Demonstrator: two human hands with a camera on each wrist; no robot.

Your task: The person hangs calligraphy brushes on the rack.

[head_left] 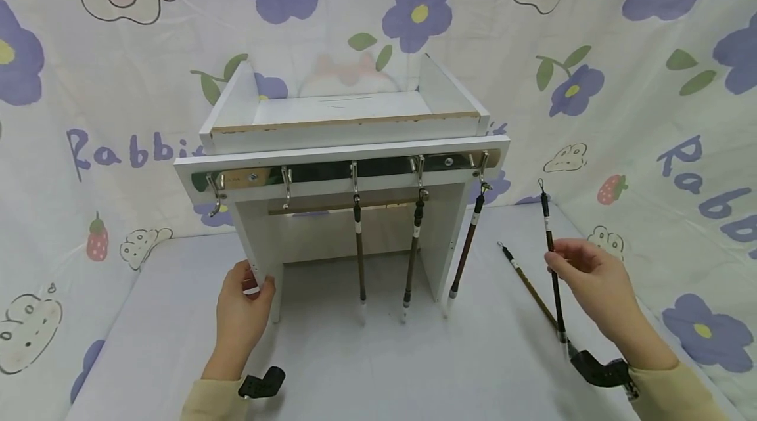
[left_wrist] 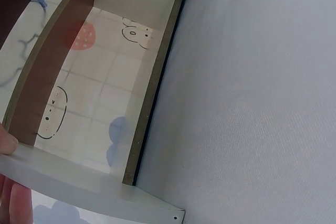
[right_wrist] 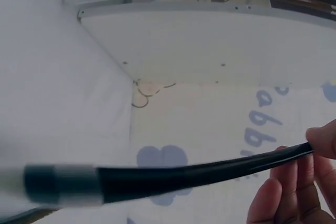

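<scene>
My right hand (head_left: 597,283) pinches a dark-handled calligraphy brush (head_left: 554,283) between thumb and fingers, to the right of a white shelf unit (head_left: 343,150). The brush hangs loop up with its pale tip down; in the right wrist view its black handle (right_wrist: 210,174) runs from the fingertips toward the left. Around the front edge of the unit's left side panel, my left hand (head_left: 242,316) grips with thumb and fingers. Three more brushes hang by their loops from the hook rail (head_left: 319,170): a middle one (head_left: 359,250), another (head_left: 412,250) and a rightmost one (head_left: 467,247).
One brown brush (head_left: 526,280) lies on the white tabletop (head_left: 378,368), partly behind the held brush. The two leftmost hooks, including the end hook (head_left: 214,194), are bare. A flowered cloth (head_left: 331,33) stands behind. Each wrist wears a black camera mount (head_left: 263,383).
</scene>
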